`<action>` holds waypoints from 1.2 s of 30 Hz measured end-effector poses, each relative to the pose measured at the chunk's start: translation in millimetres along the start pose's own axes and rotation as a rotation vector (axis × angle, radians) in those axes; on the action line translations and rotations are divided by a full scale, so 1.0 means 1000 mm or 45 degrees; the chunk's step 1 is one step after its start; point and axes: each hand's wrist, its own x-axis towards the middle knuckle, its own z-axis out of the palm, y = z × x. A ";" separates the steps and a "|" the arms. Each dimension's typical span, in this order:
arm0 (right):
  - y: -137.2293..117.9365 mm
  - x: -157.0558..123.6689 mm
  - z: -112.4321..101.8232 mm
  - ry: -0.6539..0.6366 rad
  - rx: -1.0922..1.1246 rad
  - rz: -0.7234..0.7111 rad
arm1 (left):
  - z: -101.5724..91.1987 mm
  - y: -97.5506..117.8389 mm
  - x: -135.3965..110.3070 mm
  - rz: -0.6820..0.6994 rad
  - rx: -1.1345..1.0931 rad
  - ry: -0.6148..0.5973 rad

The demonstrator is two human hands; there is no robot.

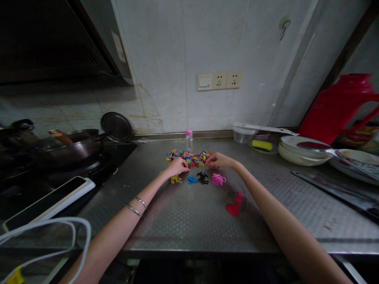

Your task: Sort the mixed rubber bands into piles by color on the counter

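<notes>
A steel worktop (189, 228) is running along a pale tiled wall (166, 59), where a socket panel (219, 81) is sitting. A dark stove (120, 152) with a pan (77, 148) is standing at the worktop's left edge. Stacked bowls (302, 156) and a red jug (334, 106) are crowding its far right corner.

Dim, soft overhead light; left side deep in shadow; wide-angle bending at edges; slightly soft focus.

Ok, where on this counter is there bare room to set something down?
Bare: the near strip of the counter between the forearms, and right of the right hand up to the stacked bowls. Crowded: the mixed pile under the left hand and right hand, the small sorted heaps before it, the red patch.
</notes>
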 end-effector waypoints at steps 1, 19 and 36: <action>0.001 0.001 0.000 -0.001 0.001 -0.013 | 0.000 0.001 -0.001 -0.010 0.018 0.016; -0.001 -0.001 0.002 -0.022 -0.004 0.033 | -0.003 -0.002 0.000 0.045 -0.011 0.095; -0.004 0.001 0.005 0.134 -0.143 -0.030 | -0.056 -0.010 -0.010 0.057 -0.409 -0.208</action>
